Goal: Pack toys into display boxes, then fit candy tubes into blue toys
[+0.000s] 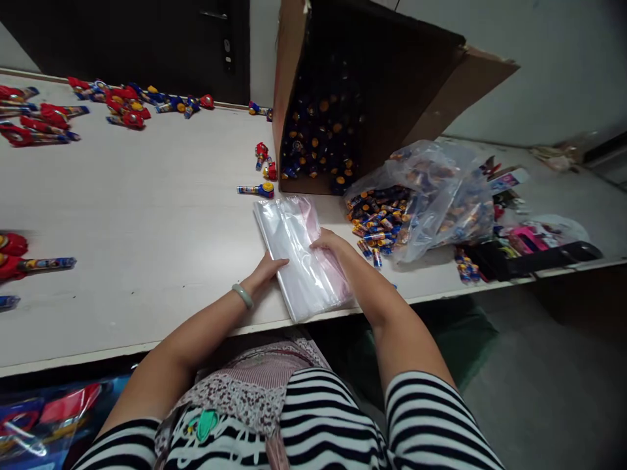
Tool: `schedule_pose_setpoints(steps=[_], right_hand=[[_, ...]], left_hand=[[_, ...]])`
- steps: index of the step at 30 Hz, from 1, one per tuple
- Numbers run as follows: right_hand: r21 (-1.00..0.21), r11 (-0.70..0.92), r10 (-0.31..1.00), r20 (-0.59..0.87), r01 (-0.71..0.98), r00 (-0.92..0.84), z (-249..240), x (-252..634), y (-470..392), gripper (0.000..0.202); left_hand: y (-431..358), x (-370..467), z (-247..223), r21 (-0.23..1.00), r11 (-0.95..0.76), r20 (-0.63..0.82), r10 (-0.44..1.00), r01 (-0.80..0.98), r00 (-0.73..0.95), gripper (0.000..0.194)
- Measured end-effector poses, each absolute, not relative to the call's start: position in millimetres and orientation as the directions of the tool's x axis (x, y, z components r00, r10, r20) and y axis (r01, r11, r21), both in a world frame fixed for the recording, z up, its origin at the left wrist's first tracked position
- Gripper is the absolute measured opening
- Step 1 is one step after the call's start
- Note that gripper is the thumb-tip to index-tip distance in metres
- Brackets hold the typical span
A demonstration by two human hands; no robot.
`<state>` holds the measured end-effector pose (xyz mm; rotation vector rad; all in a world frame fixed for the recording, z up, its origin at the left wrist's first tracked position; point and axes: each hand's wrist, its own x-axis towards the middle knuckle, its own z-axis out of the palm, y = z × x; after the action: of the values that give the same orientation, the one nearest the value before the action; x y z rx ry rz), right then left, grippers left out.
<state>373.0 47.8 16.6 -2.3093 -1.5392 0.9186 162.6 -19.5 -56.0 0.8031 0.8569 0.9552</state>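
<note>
A stack of clear plastic bags (298, 261) lies on the white table (147, 209), its near end at the front edge. My left hand (271, 266) grips the stack's left side, thumb on top and the other fingers hidden underneath. Over the upper right part of the stack is my right hand (326, 241), with its fingers bent against the plastic. Just beyond the stack lies a small blue and yellow toy (257, 190).
An open cardboard box (289, 85) of blue and yellow toys stands behind the stack. To the right, a clear bag (441, 189) spills small tubes (377, 225). Red and blue toys (125, 108) lie along the back left; more red toys (14, 258) are at far left.
</note>
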Motion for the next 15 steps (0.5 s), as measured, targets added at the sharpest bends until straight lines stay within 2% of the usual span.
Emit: schedule_pose_setpoints(steps=[3,5,9,12,15], right_hand=[[-0.424,-0.504,0.844,-0.429,0.753,0.323,18.3,368.5,43.1,0.043],[-0.422,-0.514,0.833,-0.455,0.747,0.316,21.7,367.2,37.8,0.039],[-0.541,-0.430,0.876,-0.445,0.722,0.188,37.0,360.9,25.3,0.043],[-0.623,-0.357,0.917,-0.374,0.696,0.135,56.7,352.2,8.2,0.043],[-0.686,-0.308,0.945,-0.300,0.659,0.129,74.0,354.3,-7.1,0.038]], left_hand=[[-24.1,157.4,-53.5,0.859,0.361,-0.249,0.914,-0.362,0.320,0.081],[-24.5,153.3,-49.8,0.851,0.377,-0.257,0.907,-0.366,0.335,0.080],[-21.1,145.1,-39.9,0.848,0.367,-0.223,0.902,-0.383,0.369,0.082],[-28.4,142.3,-32.8,0.850,0.366,-0.206,0.893,-0.378,0.401,0.079],[-36.4,142.9,-27.0,0.877,0.374,-0.249,0.891,-0.302,0.380,0.073]])
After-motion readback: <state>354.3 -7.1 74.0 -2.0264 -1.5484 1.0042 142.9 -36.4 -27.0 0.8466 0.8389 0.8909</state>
